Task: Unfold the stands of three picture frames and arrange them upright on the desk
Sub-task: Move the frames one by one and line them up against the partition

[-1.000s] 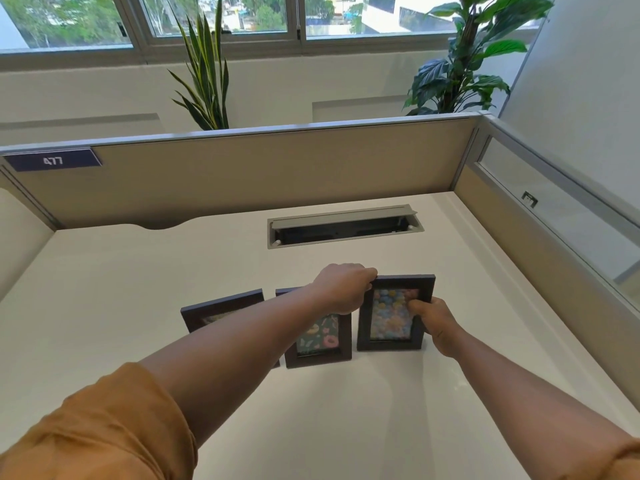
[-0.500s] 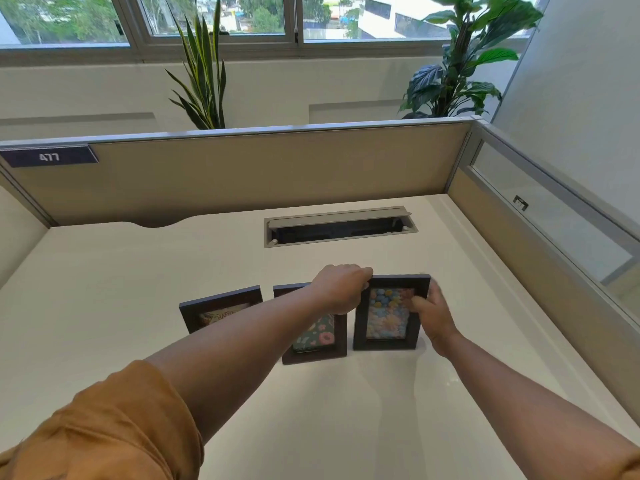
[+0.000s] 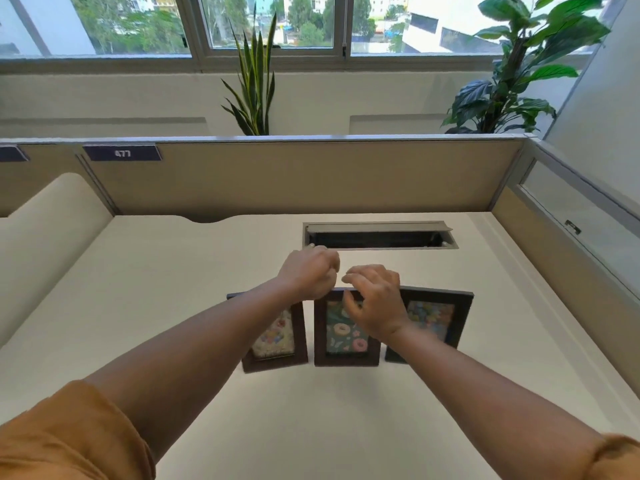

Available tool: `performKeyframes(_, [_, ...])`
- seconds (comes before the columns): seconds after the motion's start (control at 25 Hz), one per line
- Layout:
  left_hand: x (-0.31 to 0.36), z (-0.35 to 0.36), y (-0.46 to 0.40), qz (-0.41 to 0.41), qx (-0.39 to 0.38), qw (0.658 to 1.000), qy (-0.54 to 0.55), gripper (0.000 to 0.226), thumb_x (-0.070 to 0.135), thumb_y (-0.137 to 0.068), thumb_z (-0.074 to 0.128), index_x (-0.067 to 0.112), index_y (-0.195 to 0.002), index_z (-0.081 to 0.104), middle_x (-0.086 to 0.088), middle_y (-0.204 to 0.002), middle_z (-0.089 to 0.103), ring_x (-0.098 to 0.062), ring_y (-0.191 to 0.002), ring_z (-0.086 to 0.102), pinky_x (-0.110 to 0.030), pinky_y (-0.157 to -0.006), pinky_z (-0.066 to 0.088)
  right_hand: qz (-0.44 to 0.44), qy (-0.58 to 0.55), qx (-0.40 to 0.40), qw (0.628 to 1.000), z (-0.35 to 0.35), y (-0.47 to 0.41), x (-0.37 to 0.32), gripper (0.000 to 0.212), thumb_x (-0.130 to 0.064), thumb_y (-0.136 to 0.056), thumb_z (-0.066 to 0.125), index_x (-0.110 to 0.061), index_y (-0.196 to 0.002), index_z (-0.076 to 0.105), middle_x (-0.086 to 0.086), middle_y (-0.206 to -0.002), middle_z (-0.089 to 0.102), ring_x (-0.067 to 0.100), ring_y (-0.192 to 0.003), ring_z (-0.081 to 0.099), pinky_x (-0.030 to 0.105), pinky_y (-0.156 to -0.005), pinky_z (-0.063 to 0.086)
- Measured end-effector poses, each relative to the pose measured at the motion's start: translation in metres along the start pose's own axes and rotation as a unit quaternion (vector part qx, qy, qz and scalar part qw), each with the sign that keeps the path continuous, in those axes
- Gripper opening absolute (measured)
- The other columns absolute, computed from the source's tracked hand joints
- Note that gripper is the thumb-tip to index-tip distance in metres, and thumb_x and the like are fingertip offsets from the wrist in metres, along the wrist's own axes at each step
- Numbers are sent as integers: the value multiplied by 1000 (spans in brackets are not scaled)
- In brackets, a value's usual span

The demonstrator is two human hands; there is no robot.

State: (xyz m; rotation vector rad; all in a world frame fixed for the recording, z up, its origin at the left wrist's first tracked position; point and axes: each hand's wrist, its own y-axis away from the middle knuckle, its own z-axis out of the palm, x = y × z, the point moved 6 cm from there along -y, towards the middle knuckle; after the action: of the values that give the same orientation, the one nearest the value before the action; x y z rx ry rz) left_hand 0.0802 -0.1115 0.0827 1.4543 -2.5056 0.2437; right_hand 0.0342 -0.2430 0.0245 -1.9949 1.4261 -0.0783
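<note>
Desk [image 3: 173,306] first: a pale, bare worktop that stretches out under both of my forearms, closed in by the beige partition [image 3: 311,174] well beyond my hands and holding an open cable tray [image 3: 379,235] just past my knuckles. I read that bare space as the reason the frames sit here, with room to stand in a row facing me.

Below and in front of my hands stand the three dark picture frames, side by side and upright. The left frame [image 3: 277,337] is partly covered by my left forearm, the middle frame [image 3: 346,334] sits directly under my hands, and the right frame [image 3: 436,320] stands just beyond my right wrist, angled a little outward. All three seem to lean back slightly, which suggests their stands are already out behind them, though I cannot see the stands from here.

My left hand [image 3: 310,275] is curled loosely into a near fist just above the top edge between the left and middle frames; I cannot tell whether it touches them, and it grips nothing I can see. My right hand [image 3: 375,299] hovers with fingers spread and bent over the top of the middle frame, holding nothing. I judge the task nearly done, with only fine straightening left.
</note>
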Motion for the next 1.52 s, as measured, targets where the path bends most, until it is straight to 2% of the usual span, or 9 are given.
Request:
performKeyframes(0.32, [-102, 12, 63, -149, -146, 978, -7, 32, 35, -97, 53, 25, -127, 59, 1, -120, 69, -23, -112, 61, -44, -94, 36, -91, 88, -90, 988, 62, -23, -69, 39, -47, -84, 54, -27, -114, 68, -10, -100, 77, 18, -110, 62, 40, -88, 24])
performKeyframes(0.48, [-111, 14, 73, -137, -141, 979, 47, 31, 29, -102, 53, 24, -132, 59, -2, -127, 67, -25, -114, 60, -44, -94, 48, -94, 121, -79, 985, 68, -25, -74, 35, -45, -82, 54, -27, -110, 67, -10, -91, 77, 18, -106, 65, 42, -91, 25])
performKeyframes(0.64, [-125, -8, 71, -138, -119, 980, 77, 34, 26, -102, 54, 22, -135, 60, -4, -128, 66, -22, -108, 59, -41, -87, 52, -104, 76, -105, 986, 75, -32, -84, 57, -41, -87, 56, -14, -136, 52, 3, -123, 72, 23, -129, 54, 44, -107, 30])
performKeyframes(0.8, [-147, -43, 70, -144, -73, 982, 93, 35, 31, -102, 51, 23, -135, 60, -4, -125, 68, -23, -108, 61, -43, -91, 52, -8, -126, -168, 978, 83, -41, -104, 78, -42, -94, 53, -16, -156, 15, 9, -145, 50, 23, -135, 44, 42, -107, 44])
performKeyframes(0.92, [-160, -66, 73, -146, -27, 984, 96, 32, 33, -102, 51, 27, -130, 63, -1, -121, 69, -23, -107, 62, -44, -92, 52, 153, -304, -196, 920, 95, -48, -112, 70, -32, -96, 56, -25, -156, 20, 1, -133, 54, 16, -120, 57, 38, -91, 59])
performKeyframes(1.08, [-173, -86, 79, -140, 17, 982, 129, 30, 32, -101, 53, 27, -127, 66, 4, -110, 68, -21, -104, 65, -40, -87, 52, 316, -504, -324, 736, 124, -47, -125, 27, -14, -93, 58, -19, -119, 61, 5, -108, 76, 18, -92, 77, 29, -68, 63])
performKeyframes(1.28, [-207, -86, 92, -154, 3, 959, 238, 31, 35, -103, 54, 22, -128, 68, 3, -114, 72, -17, -104, 67, -37, -83, 57, 374, -535, -341, 676, 157, -61, -132, 29, 2, -86, 58, -12, -109, 69, 8, -95, 81, 27, -88, 78, 40, -65, 64])
performKeyframes(1.4, [-260, -81, 111, -255, 119, 878, 387, 47, 53, -102, 46, 17, -126, 65, -3, -122, 67, -23, -112, 62, -40, -92, 54, 389, -533, -324, 678, 182, -76, -138, 30, 3, -85, 57, -11, -108, 70, 8, -92, 81, 26, -83, 79, 39, -59, 63])
performKeyframes(1.52, [-304, -42, 136, -364, 165, 677, 617, 46, 49, -104, 35, 11, -95, 60, -11, -103, 66, -28, -98, 61, -43, -90, 49, 410, -552, -292, 664, 203, -92, -142, 35, 7, -81, 56, -10, -109, 69, 11, -96, 80, 28, -82, 79, 41, -59, 63])
